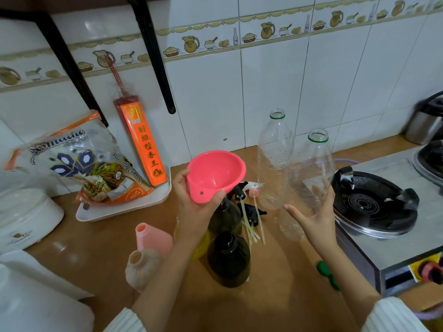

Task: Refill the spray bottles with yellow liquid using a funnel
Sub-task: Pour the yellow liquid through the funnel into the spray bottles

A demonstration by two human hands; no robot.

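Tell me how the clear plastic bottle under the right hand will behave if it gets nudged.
The clear bottle looks nearly empty, so it is probably very light and easily shoved. It stands tall and narrow with no cap, so it would likely tip rather than slide. Its thin wall looks crinkled, so it may dent under the right hand.

White tiled wall (275, 92) (jug-pattern border), brown wooden counter (96, 240), black shelf bracket (155, 56).
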